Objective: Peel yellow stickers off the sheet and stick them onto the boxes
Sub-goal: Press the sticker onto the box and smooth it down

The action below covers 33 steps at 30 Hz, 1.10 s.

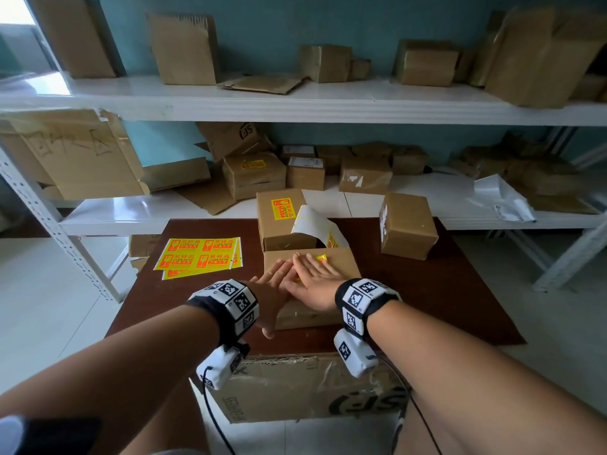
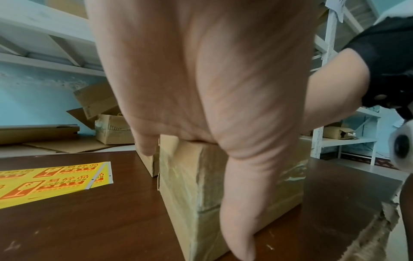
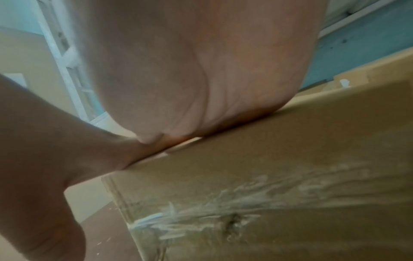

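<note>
A cardboard box (image 1: 341, 267) sits at the middle of the brown table (image 1: 427, 290). Both hands lie flat on its top with straight fingers. My right hand (image 1: 313, 272) presses a yellow sticker (image 1: 320, 258), which peeks out past the fingertips. My left hand (image 1: 277, 279) lies beside it, partly under the right hand, thumb hanging down the box's near side (image 2: 239, 220). The box's taped side (image 3: 268, 194) fills the right wrist view. The yellow sticker sheet (image 1: 200, 256) lies flat at the table's left. A curled white backing sheet (image 1: 315, 224) leans behind the box.
A stickered box (image 1: 279, 218) stands behind the one under my hands, and a plain box (image 1: 409, 224) at the table's back right. White shelves (image 1: 295, 103) behind hold several cardboard boxes. A torn carton (image 1: 305, 385) sits against the table's near edge.
</note>
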{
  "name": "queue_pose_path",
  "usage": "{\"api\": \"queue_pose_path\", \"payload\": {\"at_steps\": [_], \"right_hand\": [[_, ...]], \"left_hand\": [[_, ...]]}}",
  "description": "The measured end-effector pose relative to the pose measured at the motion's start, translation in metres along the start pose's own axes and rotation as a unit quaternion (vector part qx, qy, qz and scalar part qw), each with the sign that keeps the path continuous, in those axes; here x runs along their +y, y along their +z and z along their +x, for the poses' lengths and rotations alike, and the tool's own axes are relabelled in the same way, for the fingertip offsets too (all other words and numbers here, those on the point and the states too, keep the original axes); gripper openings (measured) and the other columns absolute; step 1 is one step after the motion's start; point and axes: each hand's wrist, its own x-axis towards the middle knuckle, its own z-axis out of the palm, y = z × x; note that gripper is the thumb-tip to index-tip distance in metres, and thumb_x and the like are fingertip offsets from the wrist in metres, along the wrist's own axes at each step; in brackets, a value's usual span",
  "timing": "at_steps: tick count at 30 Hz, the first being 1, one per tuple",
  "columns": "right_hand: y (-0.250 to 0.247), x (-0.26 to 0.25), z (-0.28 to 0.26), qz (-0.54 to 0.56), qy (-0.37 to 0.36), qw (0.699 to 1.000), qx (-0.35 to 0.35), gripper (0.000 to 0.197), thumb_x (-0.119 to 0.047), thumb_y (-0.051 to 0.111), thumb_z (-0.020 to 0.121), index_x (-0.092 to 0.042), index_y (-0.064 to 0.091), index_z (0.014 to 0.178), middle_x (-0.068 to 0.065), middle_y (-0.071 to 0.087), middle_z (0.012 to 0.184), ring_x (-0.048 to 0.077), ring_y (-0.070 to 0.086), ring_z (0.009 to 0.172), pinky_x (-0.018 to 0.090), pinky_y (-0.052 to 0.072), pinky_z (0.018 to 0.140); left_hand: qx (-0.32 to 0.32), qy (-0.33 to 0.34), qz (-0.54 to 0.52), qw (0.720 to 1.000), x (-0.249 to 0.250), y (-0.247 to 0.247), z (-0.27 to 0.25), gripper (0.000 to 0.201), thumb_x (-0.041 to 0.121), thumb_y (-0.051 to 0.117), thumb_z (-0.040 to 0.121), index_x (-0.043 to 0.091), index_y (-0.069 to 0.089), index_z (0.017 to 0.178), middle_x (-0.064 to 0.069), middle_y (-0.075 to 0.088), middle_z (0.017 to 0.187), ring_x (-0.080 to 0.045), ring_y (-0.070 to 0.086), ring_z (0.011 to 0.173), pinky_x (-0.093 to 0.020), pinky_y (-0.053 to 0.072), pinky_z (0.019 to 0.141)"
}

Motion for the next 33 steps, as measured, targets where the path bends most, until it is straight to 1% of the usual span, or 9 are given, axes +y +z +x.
{"api": "queue_pose_path", "payload": {"at_steps": [4,14,17,19,21,24,27,30,33], "right_hand": [[-0.002,0.016,-0.002,-0.023,0.023,0.999,0.0,0.072,-0.062,0.006,0.101,-0.025,-0.02,0.158,-0.011,-0.025,0.165,0.008,-0.02,0.152,0.039,-0.011,0.125],[-0.004,0.037,-0.007,-0.035,0.057,0.998,-0.001,0.076,-0.066,0.009,0.1,-0.026,-0.023,0.156,-0.013,-0.031,0.162,0.008,-0.024,0.15,0.041,-0.011,0.125],[-0.005,0.042,-0.009,-0.034,0.061,0.998,-0.005,0.076,-0.065,0.011,0.1,-0.027,-0.021,0.157,-0.013,-0.031,0.162,0.009,-0.026,0.15,0.042,-0.012,0.124],[-0.005,0.041,-0.009,-0.031,0.062,0.998,-0.006,0.077,-0.066,0.013,0.1,-0.027,-0.02,0.158,-0.013,-0.031,0.162,0.01,-0.027,0.15,0.042,-0.013,0.124],[-0.004,0.04,-0.008,-0.029,0.064,0.998,-0.004,0.08,-0.068,0.014,0.099,-0.027,-0.019,0.158,-0.013,-0.031,0.162,0.012,-0.027,0.15,0.042,-0.014,0.124],[-0.004,0.04,-0.007,-0.019,0.066,0.998,0.003,0.083,-0.071,0.015,0.096,-0.027,-0.016,0.159,-0.014,-0.029,0.163,0.011,-0.027,0.15,0.041,-0.014,0.123],[-0.003,0.039,-0.007,-0.014,0.065,0.998,0.004,0.081,-0.072,0.013,0.096,-0.029,-0.016,0.159,-0.014,-0.028,0.163,0.012,-0.027,0.15,0.042,-0.014,0.124],[-0.003,0.038,-0.005,-0.015,0.069,0.997,0.005,0.076,-0.065,0.013,0.1,-0.027,-0.015,0.159,-0.012,-0.026,0.164,0.013,-0.024,0.152,0.042,-0.013,0.124],[-0.005,0.037,-0.005,-0.016,0.078,0.997,0.0,0.072,-0.059,0.014,0.102,-0.026,-0.013,0.16,-0.013,-0.026,0.164,0.011,-0.023,0.152,0.042,-0.012,0.124]], "left_hand": [[0.004,-0.007,0.005,1.0,0.003,-0.003,-0.005,0.139,0.046,0.081,0.073,0.005,-0.026,0.151,-0.01,-0.032,0.16,-0.028,-0.025,0.149,-0.053,0.023,0.12],[0.021,0.001,-0.033,0.999,-0.003,0.006,0.003,0.146,0.045,0.084,0.066,0.006,-0.029,0.15,-0.008,-0.032,0.16,-0.026,-0.026,0.149,-0.051,0.022,0.121],[0.012,-0.003,-0.028,1.0,-0.002,0.004,0.003,0.146,0.046,0.084,0.066,0.006,-0.029,0.15,-0.009,-0.031,0.161,-0.026,-0.026,0.149,-0.051,0.02,0.121],[-0.001,-0.006,-0.023,1.0,0.0,-0.003,-0.001,0.143,0.049,0.081,0.068,0.009,-0.028,0.151,-0.006,-0.031,0.161,-0.023,-0.024,0.15,-0.053,0.017,0.122],[-0.011,-0.008,-0.013,1.0,0.001,-0.014,-0.006,0.137,0.056,0.077,0.071,0.012,-0.024,0.154,-0.002,-0.028,0.162,-0.02,-0.019,0.151,-0.054,0.01,0.123],[0.001,-0.007,-0.034,0.999,0.003,-0.036,-0.004,0.131,0.063,0.071,0.074,0.011,-0.017,0.156,-0.004,-0.023,0.164,-0.02,-0.018,0.152,-0.052,0.0,0.123],[0.038,0.014,-0.049,0.998,0.017,-0.047,0.005,0.137,0.063,0.074,0.072,0.009,-0.021,0.154,-0.01,-0.026,0.162,-0.025,-0.022,0.15,-0.05,-0.002,0.123],[0.024,0.01,-0.058,0.998,0.027,-0.044,0.01,0.144,0.062,0.079,0.068,0.009,-0.024,0.153,-0.01,-0.024,0.163,-0.025,-0.023,0.15,-0.046,-0.003,0.123],[0.014,0.002,-0.012,1.0,0.025,-0.034,0.016,0.15,0.067,0.079,0.064,0.008,-0.028,0.152,-0.009,-0.03,0.161,-0.025,-0.027,0.149,-0.044,-0.007,0.123]]}}
